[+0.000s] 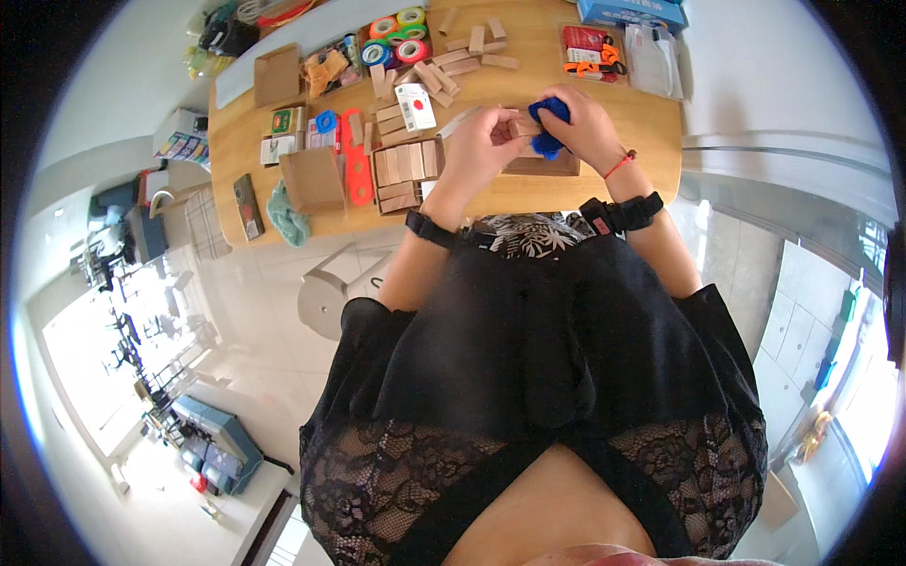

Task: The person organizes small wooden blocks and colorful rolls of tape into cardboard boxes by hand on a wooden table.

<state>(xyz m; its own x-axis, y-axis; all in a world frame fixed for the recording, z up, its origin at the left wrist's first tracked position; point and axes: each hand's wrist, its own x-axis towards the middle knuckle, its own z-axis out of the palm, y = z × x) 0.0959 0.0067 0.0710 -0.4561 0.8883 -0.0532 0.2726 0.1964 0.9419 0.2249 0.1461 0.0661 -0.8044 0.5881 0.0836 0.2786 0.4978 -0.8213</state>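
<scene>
My left hand (488,141) pinches a small wooden block (524,128) by its end. In my right hand (577,124) is a bunched dark blue cloth (550,117), pressed up against the block's other end. Below both hands lies an open cardboard box (548,165), partly hidden by them. Left of my left hand stands a cardboard box of wooden blocks (407,161) in neat rows. Several loose wooden blocks (460,64) are scattered farther back on the wooden table (623,156). A white card with a red mark (415,106) rests on blocks behind the filled box.
Rolls of coloured tape (396,41) sit at the back. A red strip with holes (356,159), a cardboard lid (313,180), a green cloth (288,214) and a phone (248,206) lie to the left. Packets with orange straps (594,55) are at the back right. A stool (324,303) stands below.
</scene>
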